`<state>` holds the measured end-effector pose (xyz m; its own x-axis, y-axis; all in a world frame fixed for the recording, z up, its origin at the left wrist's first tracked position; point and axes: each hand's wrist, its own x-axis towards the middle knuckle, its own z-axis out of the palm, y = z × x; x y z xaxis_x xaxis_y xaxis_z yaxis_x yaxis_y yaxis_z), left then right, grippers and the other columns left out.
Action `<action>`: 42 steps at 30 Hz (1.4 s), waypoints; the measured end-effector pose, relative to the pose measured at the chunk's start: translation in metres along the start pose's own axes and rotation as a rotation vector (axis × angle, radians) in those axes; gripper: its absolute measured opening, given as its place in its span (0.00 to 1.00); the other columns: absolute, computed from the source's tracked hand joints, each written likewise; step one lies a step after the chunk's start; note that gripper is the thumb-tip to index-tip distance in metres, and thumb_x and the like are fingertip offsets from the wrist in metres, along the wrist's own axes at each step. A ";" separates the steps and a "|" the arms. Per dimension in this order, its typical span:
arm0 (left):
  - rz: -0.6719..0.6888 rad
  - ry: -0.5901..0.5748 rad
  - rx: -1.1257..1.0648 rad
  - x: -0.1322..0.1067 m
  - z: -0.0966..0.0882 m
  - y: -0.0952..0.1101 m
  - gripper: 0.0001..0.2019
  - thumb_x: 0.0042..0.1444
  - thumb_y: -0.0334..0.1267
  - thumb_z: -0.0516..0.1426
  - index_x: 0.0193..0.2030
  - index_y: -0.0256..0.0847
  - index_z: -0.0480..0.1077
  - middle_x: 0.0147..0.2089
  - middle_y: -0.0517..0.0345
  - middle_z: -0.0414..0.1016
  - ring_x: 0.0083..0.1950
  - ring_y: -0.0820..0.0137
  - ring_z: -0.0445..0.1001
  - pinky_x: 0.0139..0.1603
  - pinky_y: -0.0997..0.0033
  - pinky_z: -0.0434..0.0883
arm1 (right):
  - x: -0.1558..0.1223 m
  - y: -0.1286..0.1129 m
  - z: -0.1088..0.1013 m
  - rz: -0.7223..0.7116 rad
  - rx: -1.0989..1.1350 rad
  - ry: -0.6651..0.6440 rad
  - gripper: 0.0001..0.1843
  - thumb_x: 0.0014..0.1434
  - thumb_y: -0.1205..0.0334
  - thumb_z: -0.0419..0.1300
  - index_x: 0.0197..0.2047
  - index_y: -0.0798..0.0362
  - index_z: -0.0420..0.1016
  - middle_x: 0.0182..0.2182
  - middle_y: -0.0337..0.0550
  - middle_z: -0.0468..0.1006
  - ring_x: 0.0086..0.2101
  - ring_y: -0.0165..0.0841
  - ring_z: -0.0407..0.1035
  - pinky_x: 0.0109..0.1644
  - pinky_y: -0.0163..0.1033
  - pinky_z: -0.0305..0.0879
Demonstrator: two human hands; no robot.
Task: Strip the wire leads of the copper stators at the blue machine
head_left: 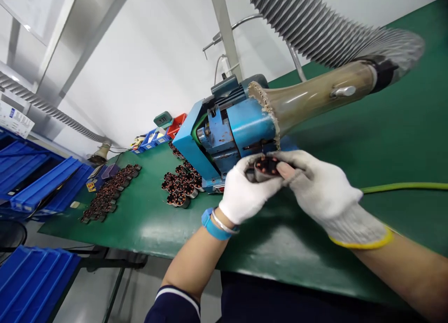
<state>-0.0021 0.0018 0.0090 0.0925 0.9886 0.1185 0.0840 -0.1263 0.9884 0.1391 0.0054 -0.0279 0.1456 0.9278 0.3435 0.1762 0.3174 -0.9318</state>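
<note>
A round motor stator (266, 168) with a dark core and copper windings is held up at the front of a blue belt machine (245, 127). My left hand (241, 190), in a white glove, wraps around its left side. On the other side, my gloved right hand (315, 183) grips it, with a bare thumb tip showing at the stator's edge. The stator's far side is close to the machine's opening; whether it touches the machine I cannot tell. Several similar stators (180, 185) stand grouped on the green table, left of the machine.
A longer cluster of stators (112, 190) lies farther left on the table (147, 229). Blue bins (154, 138) and a red bin (177, 125) sit behind. A duct pipe (315, 96) joins a grey flexible hose (315, 24). A green cord (406, 187) runs right; blue trays (35, 281) stand lower left.
</note>
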 end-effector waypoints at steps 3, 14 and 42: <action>0.034 -0.017 0.081 -0.017 -0.007 -0.008 0.33 0.39 0.38 0.78 0.52 0.41 0.73 0.52 0.48 0.84 0.52 0.58 0.83 0.60 0.54 0.79 | -0.011 -0.009 -0.007 -0.114 0.030 -0.047 0.10 0.66 0.54 0.62 0.37 0.45 0.82 0.39 0.46 0.83 0.40 0.44 0.78 0.47 0.45 0.77; 0.016 0.033 0.004 -0.023 -0.015 -0.036 0.35 0.49 0.38 0.73 0.60 0.42 0.64 0.59 0.45 0.77 0.59 0.58 0.79 0.68 0.50 0.72 | 0.002 -0.007 -0.005 0.310 0.108 0.020 0.12 0.53 0.49 0.69 0.36 0.47 0.82 0.35 0.50 0.85 0.36 0.47 0.79 0.46 0.53 0.78; 0.047 0.086 0.075 0.013 0.001 -0.003 0.15 0.51 0.37 0.71 0.45 0.42 0.76 0.47 0.52 0.86 0.51 0.60 0.84 0.56 0.59 0.79 | 0.015 -0.011 0.026 0.275 0.479 -0.057 0.15 0.54 0.54 0.66 0.43 0.50 0.80 0.35 0.43 0.84 0.45 0.46 0.81 0.52 0.49 0.81</action>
<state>0.0000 0.0152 0.0075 0.0132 0.9845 0.1750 0.1558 -0.1749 0.9722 0.1136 0.0210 -0.0158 0.0688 0.9940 0.0853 -0.3255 0.1032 -0.9399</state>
